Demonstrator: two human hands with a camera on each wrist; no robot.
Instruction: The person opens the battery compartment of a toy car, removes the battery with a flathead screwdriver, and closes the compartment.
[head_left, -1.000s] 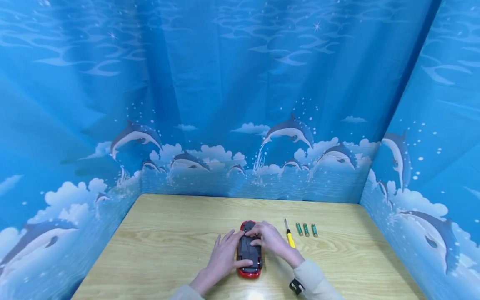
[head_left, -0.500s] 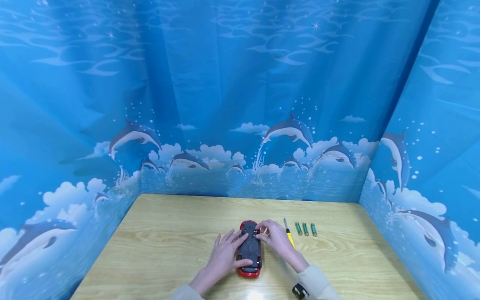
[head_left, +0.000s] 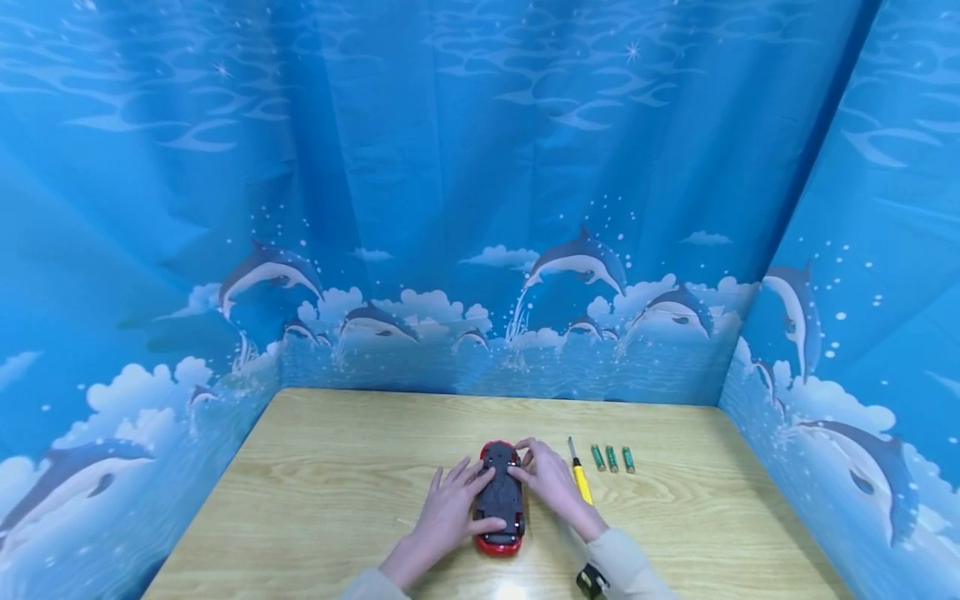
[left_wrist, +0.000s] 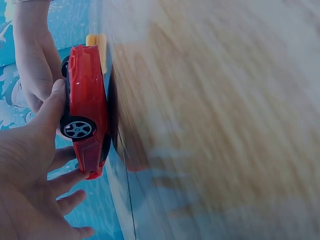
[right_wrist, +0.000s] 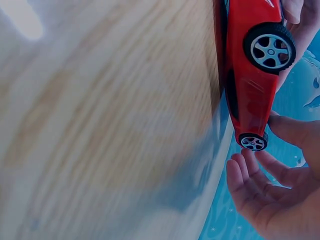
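A red toy car (head_left: pixel 498 500) lies upside down, its dark underside facing up and its length pointing away from me. My left hand (head_left: pixel 446 504) holds it from the left: the thumb presses the underside near the close end, and the index finger reaches over the far part. In the left wrist view, another fingertip touches the red side of the car body (left_wrist: pixel 90 100). From the right, my right hand (head_left: pixel 551 479) grips the far right corner, around the small wheel (right_wrist: pixel 252 142). Its thumb lies on the underside edge and its fingertips meet that wheel.
A screwdriver (head_left: pixel 581 477) with a yellow handle lies right of my right hand, shaft pointing away. Beyond it, three green batteries (head_left: pixel 612 459) stand in a row on the wooden table (head_left: pixel 337 467). Blue dolphin-print curtains (head_left: pixel 450 208) border the table's back and sides.
My right hand has moved from over the middle of the car's underside to its far right corner, where its fingers have shifted slightly. My left hand's index finger has slid a little; the car stays put.
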